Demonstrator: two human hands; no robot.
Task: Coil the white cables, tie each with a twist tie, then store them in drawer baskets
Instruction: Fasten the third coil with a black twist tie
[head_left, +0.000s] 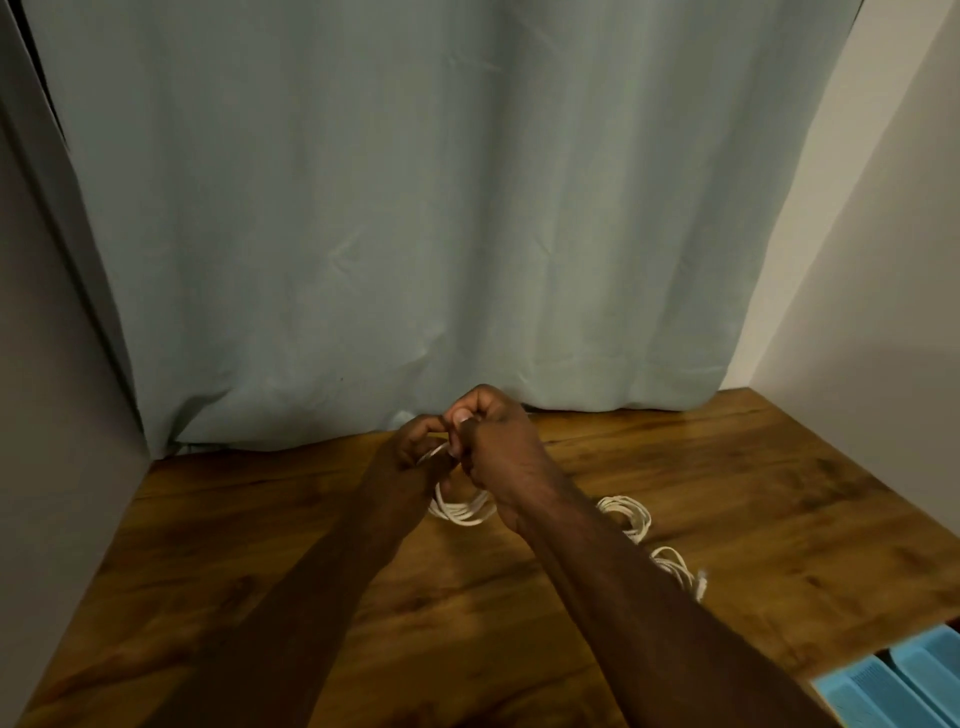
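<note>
My left hand (415, 441) and my right hand (498, 441) meet above the wooden table (260, 545), near its back edge. Both grip the top of a coiled white cable (462, 512), whose loops hang down below my hands to the tabletop. My right thumb and fingers pinch something pale at the top of the coil; I cannot tell whether it is a twist tie. A second white coil (628, 514) lies on the table to the right, partly hidden by my right forearm. A third white bundle (678, 569) lies just beyond it.
A pale green curtain (415, 208) hangs behind the table down to its back edge. Blue drawer baskets (893, 675) show at the lower right, past the table's edge. A grey wall stands on the left, a white wall on the right.
</note>
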